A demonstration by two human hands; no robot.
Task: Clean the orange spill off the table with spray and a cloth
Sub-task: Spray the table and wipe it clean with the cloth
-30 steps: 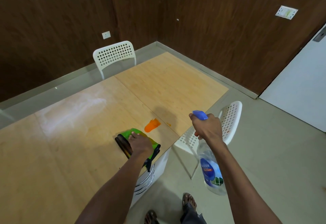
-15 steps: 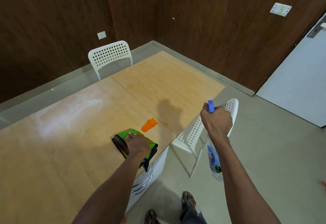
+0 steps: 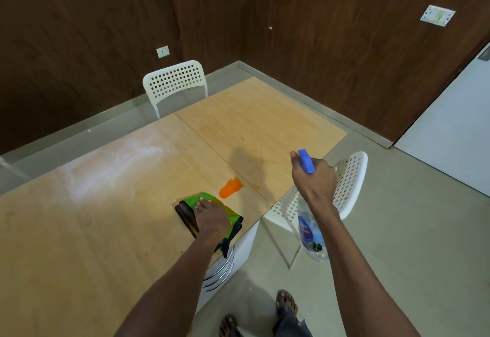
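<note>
Right hand [image 3: 314,180] is gripping spray bottle [image 3: 309,226] by its blue head, likely aiming at orange spill [image 3: 230,187] on table [image 3: 106,204]. Left hand [image 3: 210,217] is pressing flat on green cloth [image 3: 205,198] beside spill, readying a wipe.

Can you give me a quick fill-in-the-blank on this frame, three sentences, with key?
1. The left hand rests on a folded cloth that is mostly ____ in colour.
2. The right hand grips a spray bottle whose head is ____.
3. The orange spill lies on the table just beyond the cloth, on the side toward the ____ hand.

Missing words: green; blue; right
</note>
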